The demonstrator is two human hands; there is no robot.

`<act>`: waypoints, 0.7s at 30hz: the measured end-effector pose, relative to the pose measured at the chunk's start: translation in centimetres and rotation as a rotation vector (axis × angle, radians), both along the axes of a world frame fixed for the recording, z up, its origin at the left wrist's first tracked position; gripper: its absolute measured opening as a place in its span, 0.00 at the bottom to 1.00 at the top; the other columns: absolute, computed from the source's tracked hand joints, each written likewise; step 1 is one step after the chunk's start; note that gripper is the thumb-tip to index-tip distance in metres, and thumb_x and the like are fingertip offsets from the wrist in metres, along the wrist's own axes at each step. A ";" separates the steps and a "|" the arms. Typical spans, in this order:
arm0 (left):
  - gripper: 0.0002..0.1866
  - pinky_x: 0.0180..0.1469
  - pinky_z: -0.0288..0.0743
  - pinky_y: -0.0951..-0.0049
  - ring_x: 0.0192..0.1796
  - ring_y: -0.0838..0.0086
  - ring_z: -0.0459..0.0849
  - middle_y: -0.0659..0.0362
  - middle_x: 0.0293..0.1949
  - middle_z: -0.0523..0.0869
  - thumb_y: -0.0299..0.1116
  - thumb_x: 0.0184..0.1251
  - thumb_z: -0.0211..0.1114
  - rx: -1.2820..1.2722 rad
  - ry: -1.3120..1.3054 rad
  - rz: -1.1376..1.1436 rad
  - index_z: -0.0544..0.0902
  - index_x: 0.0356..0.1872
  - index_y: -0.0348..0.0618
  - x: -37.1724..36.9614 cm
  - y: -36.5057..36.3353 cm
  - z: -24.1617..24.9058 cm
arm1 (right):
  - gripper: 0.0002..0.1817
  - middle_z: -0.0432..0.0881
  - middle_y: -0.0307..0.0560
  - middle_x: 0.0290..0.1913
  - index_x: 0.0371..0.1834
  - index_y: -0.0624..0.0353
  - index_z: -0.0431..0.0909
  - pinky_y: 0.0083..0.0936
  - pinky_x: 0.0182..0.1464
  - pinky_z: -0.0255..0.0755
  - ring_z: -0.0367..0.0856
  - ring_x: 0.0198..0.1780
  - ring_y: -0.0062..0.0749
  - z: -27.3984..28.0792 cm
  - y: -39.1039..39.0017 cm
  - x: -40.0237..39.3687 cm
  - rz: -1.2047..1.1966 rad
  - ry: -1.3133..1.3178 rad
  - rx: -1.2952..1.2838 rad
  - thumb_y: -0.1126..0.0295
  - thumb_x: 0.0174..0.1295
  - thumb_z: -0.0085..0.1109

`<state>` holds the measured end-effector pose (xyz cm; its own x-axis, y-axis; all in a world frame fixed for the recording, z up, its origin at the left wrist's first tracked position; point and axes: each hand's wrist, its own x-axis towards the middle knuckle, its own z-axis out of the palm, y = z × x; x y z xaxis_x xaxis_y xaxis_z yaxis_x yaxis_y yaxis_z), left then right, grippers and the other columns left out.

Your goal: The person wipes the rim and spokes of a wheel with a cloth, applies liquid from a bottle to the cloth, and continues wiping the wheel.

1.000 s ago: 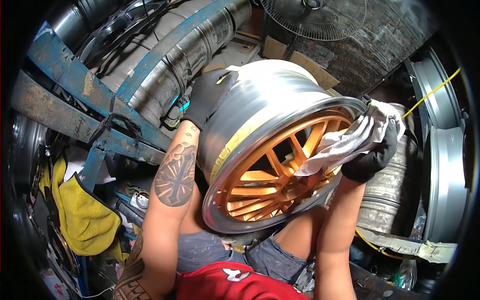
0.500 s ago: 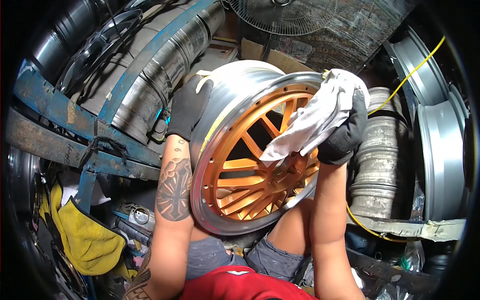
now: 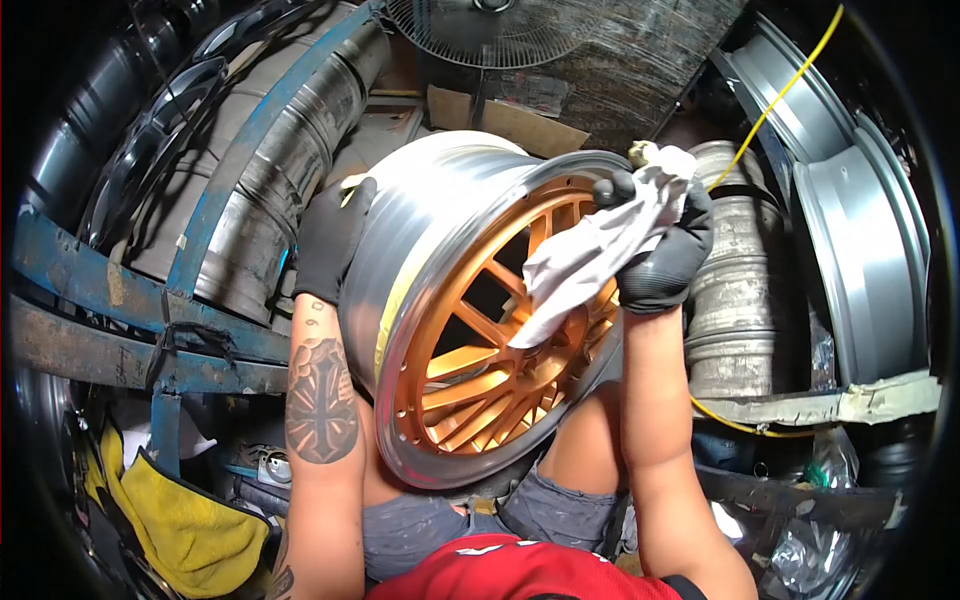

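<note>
A car wheel (image 3: 460, 397) with gold spokes and a polished silver lip and barrel is tilted on my lap, its spoked face turned to the right. My left hand (image 3: 335, 240), in a black glove, grips the barrel on the left; its fingertips are partly hidden. A strip of yellow tape runs around the barrel near the lip. My right hand (image 3: 668, 245), also gloved in black, is closed around a bunched white cloth (image 3: 590, 255). The cloth's loose end hangs over the spokes near the hub. The fingers curl at the wheel's upper right edge.
Bare metal wheel barrels (image 3: 735, 300) are stacked on the right, beside silver rims (image 3: 865, 250). A blue metal frame (image 3: 95, 260) and more barrels stand on the left. A yellow towel (image 3: 190, 520) hangs lower left. A fan (image 3: 490, 30) stands behind, and a yellow cable (image 3: 790, 85) crosses the upper right.
The view has shifted slightly. My right hand has turned, so its fingers now show curled over the cloth, which is bunched more tightly. My left hand stays on the barrel.
</note>
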<state>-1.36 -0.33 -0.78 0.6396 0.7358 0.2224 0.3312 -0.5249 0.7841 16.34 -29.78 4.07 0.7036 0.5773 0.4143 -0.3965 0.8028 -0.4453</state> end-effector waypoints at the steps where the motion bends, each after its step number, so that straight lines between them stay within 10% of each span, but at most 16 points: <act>1: 0.23 0.48 0.77 0.60 0.44 0.47 0.86 0.41 0.41 0.88 0.49 0.73 0.61 0.016 0.012 -0.033 0.86 0.44 0.34 -0.2 0.0 -0.1 | 0.22 0.85 0.53 0.46 0.55 0.59 0.79 0.52 0.52 0.80 0.85 0.45 0.48 -0.2 -0.8 0.6 -0.181 0.011 -0.057 0.55 0.73 0.45; 11: 0.18 0.53 0.78 0.66 0.45 0.63 0.87 0.45 0.47 0.89 0.36 0.72 0.61 0.171 -0.143 -0.107 0.84 0.54 0.33 -2.6 -2.1 0.9 | 0.19 0.81 0.48 0.28 0.46 0.60 0.79 0.33 0.35 0.78 0.79 0.27 0.36 0.7 -3.3 2.0 -0.507 0.129 -0.217 0.54 0.70 0.49; 21: 0.14 0.61 0.76 0.69 0.55 0.70 0.86 0.52 0.51 0.89 0.28 0.72 0.58 0.097 -0.530 -0.158 0.85 0.53 0.35 -0.5 -4.6 2.1 | 0.31 0.83 0.63 0.57 0.65 0.66 0.74 0.42 0.60 0.78 0.84 0.56 0.49 4.2 -2.8 -1.6 -0.005 0.004 0.039 0.50 0.72 0.45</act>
<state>-1.89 -4.94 1.36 0.5225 0.6001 0.6057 -0.1840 -0.6143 0.7673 14.76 -32.61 8.27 0.7082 0.5570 0.4338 -0.3939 0.8217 -0.4120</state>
